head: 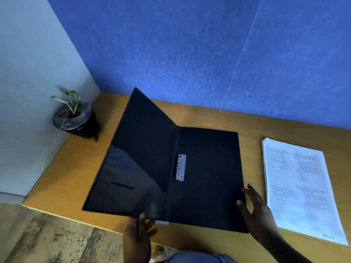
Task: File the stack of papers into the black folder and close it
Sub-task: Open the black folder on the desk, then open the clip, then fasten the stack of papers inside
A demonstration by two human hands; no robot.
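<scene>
Two grips: left hand pinching raised cover of black folder; right hand splayed wide, steadying. Risk: cover dropping shut, stack of papers unfiled on bench.

Left hand: low in view, fingers pointing up and forward, thumb pinched over the near edge of the folder flap, the other fingers spread beneath.
Right hand: open, fingers spread, thumb tip and fingertips resting on the folder's right edge.
Right forearm: runs back to the lower right.
</scene>
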